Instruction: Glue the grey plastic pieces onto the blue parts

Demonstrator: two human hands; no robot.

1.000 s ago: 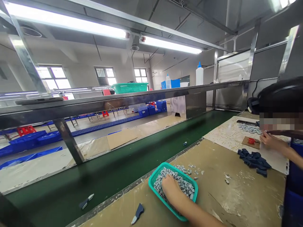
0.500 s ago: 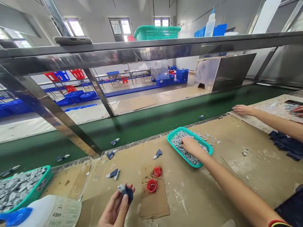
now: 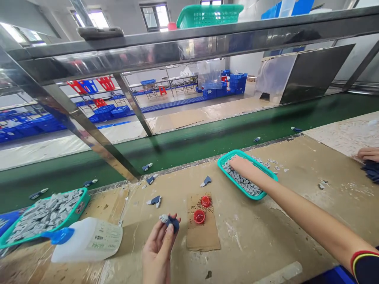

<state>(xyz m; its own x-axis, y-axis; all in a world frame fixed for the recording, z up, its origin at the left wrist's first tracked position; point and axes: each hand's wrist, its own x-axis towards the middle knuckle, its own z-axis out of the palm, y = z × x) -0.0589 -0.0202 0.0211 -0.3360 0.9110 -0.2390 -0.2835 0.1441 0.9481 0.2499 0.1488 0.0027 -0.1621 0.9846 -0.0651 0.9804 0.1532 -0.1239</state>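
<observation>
My left hand (image 3: pixel 160 244) is closed, holding a small navy-and-grey part (image 3: pixel 171 221) between thumb and fingers, its pale grey end pointing left. My right hand (image 3: pixel 244 166) reaches into a teal basket (image 3: pixel 268 173) full of small grey pieces (image 3: pixel 245 183). Its fingers curl down among them, and what they grip is hidden. Between the hands, two red cups (image 3: pixel 199 216) rest on a strip of brown cardboard (image 3: pixel 203 240). Similar navy-and-grey parts lie on the table, one (image 3: pixel 206 181) beyond the cups and another (image 3: pixel 155 201) beyond my left hand.
On the left are a second teal basket (image 3: pixel 84 201) of grey pieces and a white bottle (image 3: pixel 89 240) with a blue cap, lying on its side. A green conveyor belt (image 3: pixel 189 138) carrying several parts runs behind the table, under a metal shelf. A co-worker's hand (image 3: pixel 368 154) shows at right.
The view has shifted, so the table things appear farther right and higher. My right hand has gone deeper into the basket's far-left corner. My left hand still holds its part. The co-worker's outstretched arm has withdrawn.
</observation>
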